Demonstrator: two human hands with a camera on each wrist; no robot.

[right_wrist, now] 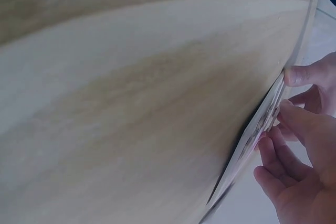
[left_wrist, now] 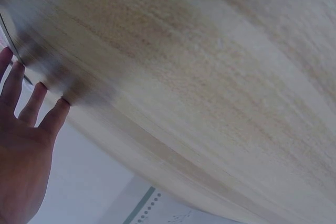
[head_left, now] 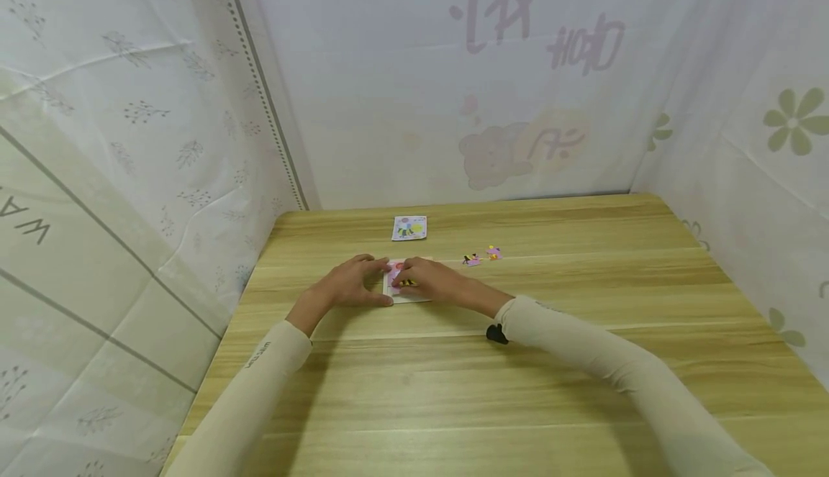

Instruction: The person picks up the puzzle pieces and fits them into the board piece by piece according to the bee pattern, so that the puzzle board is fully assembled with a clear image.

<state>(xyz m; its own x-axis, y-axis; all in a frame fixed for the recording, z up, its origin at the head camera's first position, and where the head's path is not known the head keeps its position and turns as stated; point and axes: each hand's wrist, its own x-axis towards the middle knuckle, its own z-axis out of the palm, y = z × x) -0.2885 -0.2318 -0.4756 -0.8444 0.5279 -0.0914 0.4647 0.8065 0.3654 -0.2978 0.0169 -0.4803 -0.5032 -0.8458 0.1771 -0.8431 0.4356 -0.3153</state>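
Note:
A small white-edged puzzle board [head_left: 411, 300] with pink and striped yellow-and-black parts lies on the table between both hands in the head view. My left hand [head_left: 352, 280] spreads about its left side, thumb touching the near corner and forefinger the far one; the left wrist view shows the fingers of that hand [left_wrist: 23, 145] fairly straight. My right hand [head_left: 432, 280] comes over the board from the right, its bent fingertips pinching a puzzle piece [head_left: 408, 283], partly hidden under them. From the side, the right wrist view shows the right hand [right_wrist: 304, 161] at the thin board [right_wrist: 247, 142].
Two loose puzzle pieces [head_left: 472, 260], pink, yellow and black, lie right of the board. A square picture card [head_left: 409, 228] with a bee lies behind it. The wooden table [head_left: 401, 391] meets printed curtains [head_left: 388, 103] at the back and sides.

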